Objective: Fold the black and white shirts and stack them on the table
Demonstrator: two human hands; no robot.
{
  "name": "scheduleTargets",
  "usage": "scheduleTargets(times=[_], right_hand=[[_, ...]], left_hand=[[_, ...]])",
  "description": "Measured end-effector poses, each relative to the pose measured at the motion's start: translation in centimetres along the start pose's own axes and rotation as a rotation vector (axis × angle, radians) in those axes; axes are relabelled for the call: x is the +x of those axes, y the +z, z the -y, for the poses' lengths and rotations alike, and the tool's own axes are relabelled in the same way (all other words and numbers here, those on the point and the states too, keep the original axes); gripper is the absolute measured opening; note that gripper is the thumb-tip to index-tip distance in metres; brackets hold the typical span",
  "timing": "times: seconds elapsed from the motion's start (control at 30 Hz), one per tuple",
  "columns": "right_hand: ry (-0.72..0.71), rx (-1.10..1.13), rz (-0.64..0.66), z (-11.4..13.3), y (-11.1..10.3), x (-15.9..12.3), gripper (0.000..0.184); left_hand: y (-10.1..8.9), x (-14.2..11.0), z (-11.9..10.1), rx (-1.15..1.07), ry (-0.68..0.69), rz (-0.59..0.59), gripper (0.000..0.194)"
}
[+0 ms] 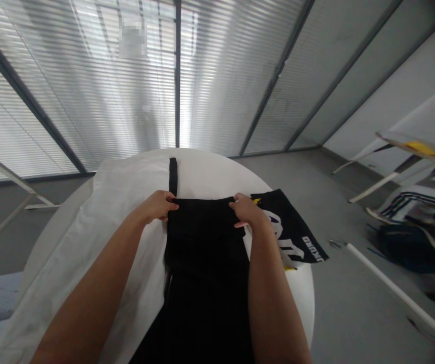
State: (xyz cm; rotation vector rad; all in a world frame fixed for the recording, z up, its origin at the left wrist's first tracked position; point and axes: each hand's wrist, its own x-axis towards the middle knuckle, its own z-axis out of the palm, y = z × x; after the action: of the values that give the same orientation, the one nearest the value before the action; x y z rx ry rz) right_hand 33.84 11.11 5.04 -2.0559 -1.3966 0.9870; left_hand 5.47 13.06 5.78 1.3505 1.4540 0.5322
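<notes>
Slatted blinds (217, 76) covered the wall behind a round white surface (198, 177), which stood on a grey floor (274, 172). Black cloth (205, 227) was positioned over the middle of this surface, its far edge nearly straight. Left hand (160, 206): pinched on the far left corner. Right hand (248, 211): pinched on the far right corner. This two-corner grip probably served to tension the edge and square the panel. At the near side the cloth merged with further black material; its end could not be determined. Just beyond the left hand, a black strip (173, 177) extended toward the far side. White fabric (126, 182) covered the left part of the surface. Printed black cloth (296, 222) overhung the right rim, presumably set aside to avoid interference with the held piece.
</notes>
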Motion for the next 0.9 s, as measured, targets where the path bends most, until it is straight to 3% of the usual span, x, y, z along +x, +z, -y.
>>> scheduleTargets(times=[0.2,0.33,0.5,0.6,0.7,0.9], right_hand=[[-0.156,-0.040,0.078,2.5,-0.3,-0.7,0.023],[-0.222,0.188,0.031,2.2,-0.5,0.2,0.018],[-0.185,0.578,-0.047,0.8,0.3,1.2,0.016],[-0.247,0.750,-0.024,-0.2,0.8,1.6,0.020],[-0.302,0.837,0.005,-1.0,0.7,2.0,0.026],[-0.260,0.878,0.082,-1.1,0.2,2.1,0.029]], left_hand=[[-0.4,-0.4,-0.8,-0.222,0.086,-0.153,0.026],[-0.5,-0.2,-0.9,-0.373,0.223,-0.260,0.031],[-1.4,-0.3,-0.6,-0.409,0.366,-0.173,0.039],[-1.4,0.1,0.0,-0.430,0.421,-0.129,0.036],[-1.0,0.7,0.6,-0.462,0.458,-0.081,0.034],[-1.4,0.6,0.5,-0.406,0.481,-0.034,0.032]])
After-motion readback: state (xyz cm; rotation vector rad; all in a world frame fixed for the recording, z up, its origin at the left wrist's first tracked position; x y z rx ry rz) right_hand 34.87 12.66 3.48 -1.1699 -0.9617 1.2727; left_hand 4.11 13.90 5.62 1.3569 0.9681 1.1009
